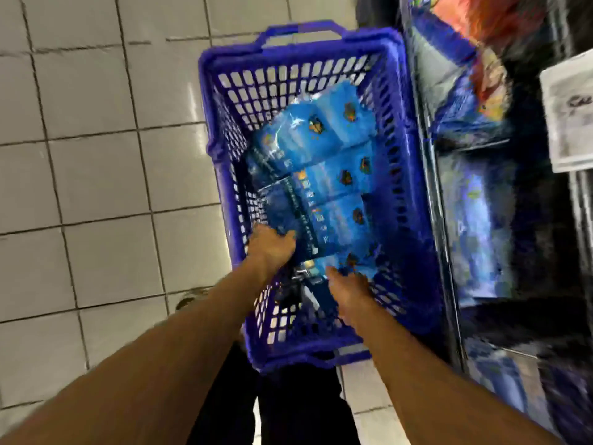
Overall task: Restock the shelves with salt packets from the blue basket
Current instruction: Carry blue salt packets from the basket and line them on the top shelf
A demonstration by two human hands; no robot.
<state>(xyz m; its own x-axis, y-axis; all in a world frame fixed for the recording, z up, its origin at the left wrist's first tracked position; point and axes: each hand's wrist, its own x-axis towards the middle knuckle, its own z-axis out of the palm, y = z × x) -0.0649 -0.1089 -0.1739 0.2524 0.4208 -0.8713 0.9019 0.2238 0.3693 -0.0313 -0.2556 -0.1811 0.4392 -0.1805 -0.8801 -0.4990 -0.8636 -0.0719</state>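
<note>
Both hands reach into the blue basket (308, 53) on the floor. The left hand (272, 248) and the right hand (349, 290) each grasp the nearest of the salt packets (330, 175) inside it. Shelves (475, 194) stand just beside.

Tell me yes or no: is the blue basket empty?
No, several blue salt packets lie inside the basket, and both hands reach in among them.

left hand (271, 248) fingers curled downward, right hand (349, 289) reaching forward, arms outstretched
</note>
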